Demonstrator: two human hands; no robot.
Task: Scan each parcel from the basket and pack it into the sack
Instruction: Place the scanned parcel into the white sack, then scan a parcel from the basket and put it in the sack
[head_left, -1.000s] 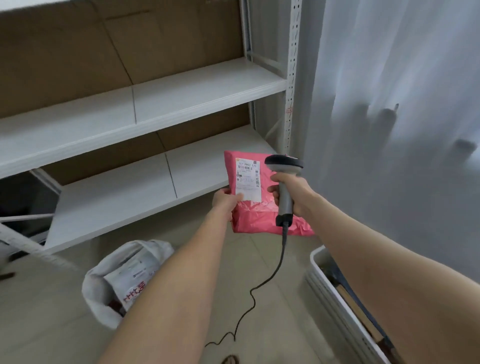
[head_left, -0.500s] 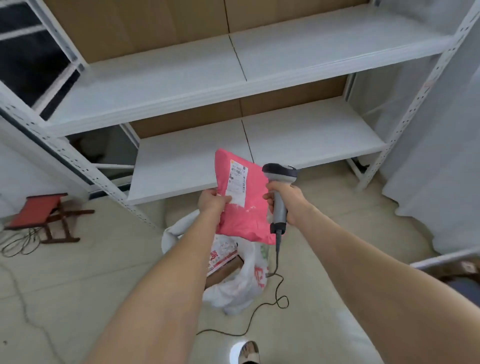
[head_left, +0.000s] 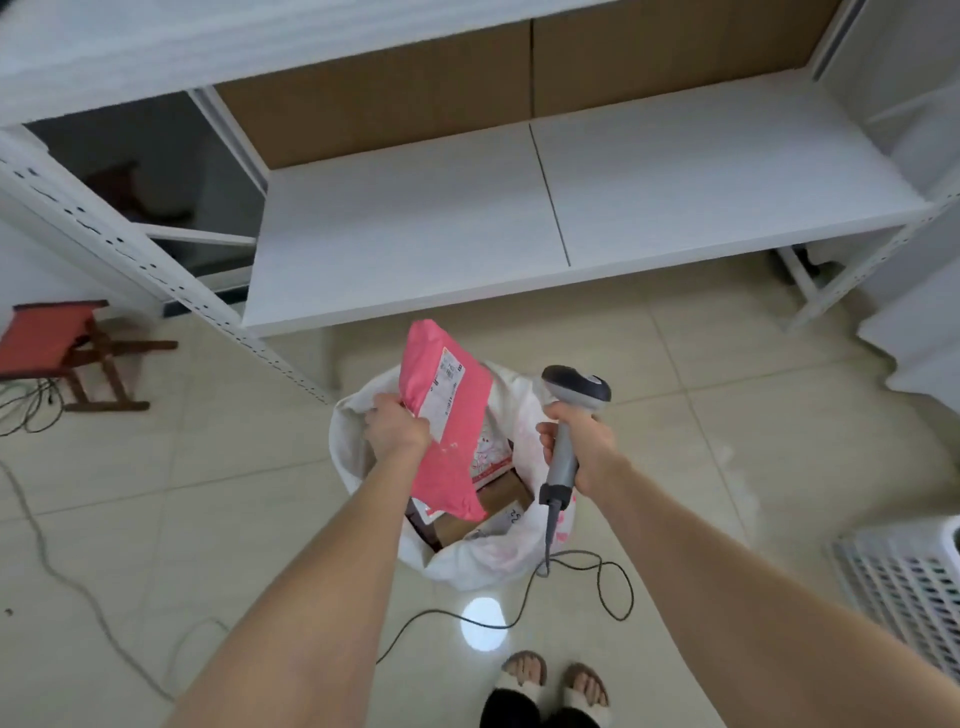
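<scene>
My left hand (head_left: 396, 428) grips a pink parcel (head_left: 451, 457) with a white label by its left edge. The parcel hangs tilted over the open mouth of the white sack (head_left: 519, 558), which stands on the floor. Inside the sack lie a cardboard box (head_left: 501, 496) and other parcels. To the right of the parcel, my right hand (head_left: 584, 447) holds the handle of a grey barcode scanner (head_left: 574, 395); its cable (head_left: 597, 582) runs down to the floor. The white basket (head_left: 904, 587) stands at the right edge.
A white metal shelf rack (head_left: 519, 228) stands behind the sack, its low shelf close to the sack's far side. A red stool (head_left: 57, 343) and loose cables (head_left: 31, 405) lie at the left. My feet in slippers (head_left: 550, 686) are just below the sack.
My view has swung left and down, from the basket side to the sack. The pink parcel has moved down over the sack's mouth, and the scanner has come away from its label.
</scene>
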